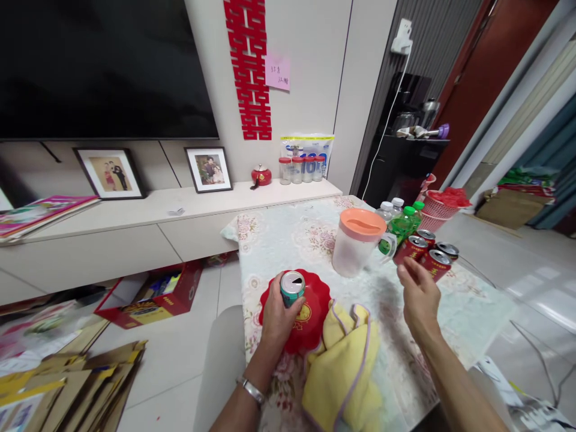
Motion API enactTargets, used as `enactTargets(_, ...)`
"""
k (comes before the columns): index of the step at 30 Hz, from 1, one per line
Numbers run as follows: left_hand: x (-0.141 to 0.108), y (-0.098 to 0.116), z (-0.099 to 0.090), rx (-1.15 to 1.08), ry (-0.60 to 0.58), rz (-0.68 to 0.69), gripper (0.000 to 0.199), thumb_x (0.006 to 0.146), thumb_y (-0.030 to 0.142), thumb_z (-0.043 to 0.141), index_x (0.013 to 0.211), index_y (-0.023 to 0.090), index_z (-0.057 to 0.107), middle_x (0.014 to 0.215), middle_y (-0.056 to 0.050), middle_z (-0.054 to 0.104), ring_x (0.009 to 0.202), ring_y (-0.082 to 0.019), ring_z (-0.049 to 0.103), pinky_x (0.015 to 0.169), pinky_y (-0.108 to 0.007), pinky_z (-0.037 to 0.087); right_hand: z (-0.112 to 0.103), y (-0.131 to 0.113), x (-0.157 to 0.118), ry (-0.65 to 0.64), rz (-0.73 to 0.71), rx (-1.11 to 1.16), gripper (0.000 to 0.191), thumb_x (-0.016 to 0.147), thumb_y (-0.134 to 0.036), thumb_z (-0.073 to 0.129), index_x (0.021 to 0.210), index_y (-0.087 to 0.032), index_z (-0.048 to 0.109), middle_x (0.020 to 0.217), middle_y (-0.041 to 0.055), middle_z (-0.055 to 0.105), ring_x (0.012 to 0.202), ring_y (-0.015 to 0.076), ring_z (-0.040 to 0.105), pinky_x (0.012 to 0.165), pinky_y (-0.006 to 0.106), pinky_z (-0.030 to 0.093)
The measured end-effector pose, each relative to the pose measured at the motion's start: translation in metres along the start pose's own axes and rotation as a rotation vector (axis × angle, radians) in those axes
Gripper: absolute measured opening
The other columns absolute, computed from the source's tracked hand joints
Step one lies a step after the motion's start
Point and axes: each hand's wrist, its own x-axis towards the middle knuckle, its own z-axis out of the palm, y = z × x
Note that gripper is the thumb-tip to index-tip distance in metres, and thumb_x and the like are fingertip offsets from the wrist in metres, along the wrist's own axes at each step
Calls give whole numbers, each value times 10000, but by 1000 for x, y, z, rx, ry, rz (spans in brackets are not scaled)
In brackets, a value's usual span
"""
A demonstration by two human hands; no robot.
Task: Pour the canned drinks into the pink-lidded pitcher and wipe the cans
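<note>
My left hand (279, 318) is wrapped around a small teal drink can (292, 290), whose opened silver top faces up. It holds the can over a red scalloped plate (317, 327) with a gold print in its middle. My right hand (420, 297) is raised over the table with loosely curled fingers and nothing visible in them. Just beyond its fingertips stand several red drink cans (409, 249). A frosted pitcher (353, 253) with an orange lid stands between the plate and the cans. Right of the plate lies a crumpled yellow cloth (344, 366) with purple edging.
Several plastic bottles (402, 222) with green or white caps stand behind the cans, near pink baskets (436, 207). The table wears a floral tablecloth (288, 231). Beyond it, a white cabinet (202, 207) carries framed photos and red-lidded jars (303, 170). Flattened cardboard (67, 390) lies at left.
</note>
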Motion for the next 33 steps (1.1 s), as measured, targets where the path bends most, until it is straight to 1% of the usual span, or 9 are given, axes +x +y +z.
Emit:
enactTargets(4,0,2,-1,-6,-6,13,639,745,254,750,1339,199,521,1350,-136,646,1312,-306,587,1128,-479,443,2,0,-44,-160,57,-55,376,812,-503,712,997,-181,768,1026,122,798,926,287,736,835,444,576)
enactTargets(8,0,4,-2,-24,-13,30,593,744,228,745,1300,207,542,1303,-116,662,1280,-290,603,1119,-459,447,7,-13,-73,-357,24,-96,298,835,-483,680,906,-210,778,913,91,802,820,282,738,750,421,580)
enactTargets(11,0,5,-2,-41,-23,37,589,743,214,751,1294,220,544,1284,-98,667,1240,-273,624,1094,-436,464,10,-29,-90,-480,-50,-113,265,857,-474,665,891,-237,779,934,84,787,883,296,717,806,441,551)
enactTargets(15,0,8,-2,-51,-47,26,609,723,179,763,1291,203,544,1279,-103,667,1229,-272,624,1089,-431,461,17,-45,-111,-558,-284,-258,225,870,-426,688,1002,-255,753,1034,94,767,1016,333,663,900,509,479)
enactTargets(18,1,13,-3,-58,-61,13,626,699,144,766,1284,184,548,1276,-113,665,1226,-279,619,1093,-439,451,25,-49,-120,-577,-426,-377,110,914,-332,650,943,-269,736,1013,83,756,997,327,653,851,501,466)
enactTargets(21,1,18,-5,-74,-73,-5,615,682,121,766,1257,206,563,1238,-87,685,1185,-272,639,1066,-436,471,28,-53,-120,-571,-431,-331,153,947,-298,599,855,-270,718,933,66,755,928,299,663,816,470,482)
enactTargets(26,-4,19,-4,-116,-77,-44,586,682,111,751,1227,226,568,1186,-63,709,1108,-261,679,1010,-429,515,17,-65,-113,-503,-214,-88,185,911,-414,651,829,-270,735,844,53,758,787,263,696,706,381,548)
enactTargets(29,-10,15,-1,-139,-70,-63,597,675,130,766,1230,224,566,1199,-77,707,1108,-276,683,1005,-452,525,13,-73,-108,-416,-87,-69,196,877,-456,694,855,-271,756,817,37,761,693,241,687,618,345,543)
enactTargets(33,-15,12,2,-151,-61,-47,607,656,122,766,1225,234,585,1234,-80,696,1164,-292,657,1049,-480,497,27,-87,-98,-315,-277,-117,132,914,-376,669,918,-262,736,842,42,742,727,230,675,647,342,522)
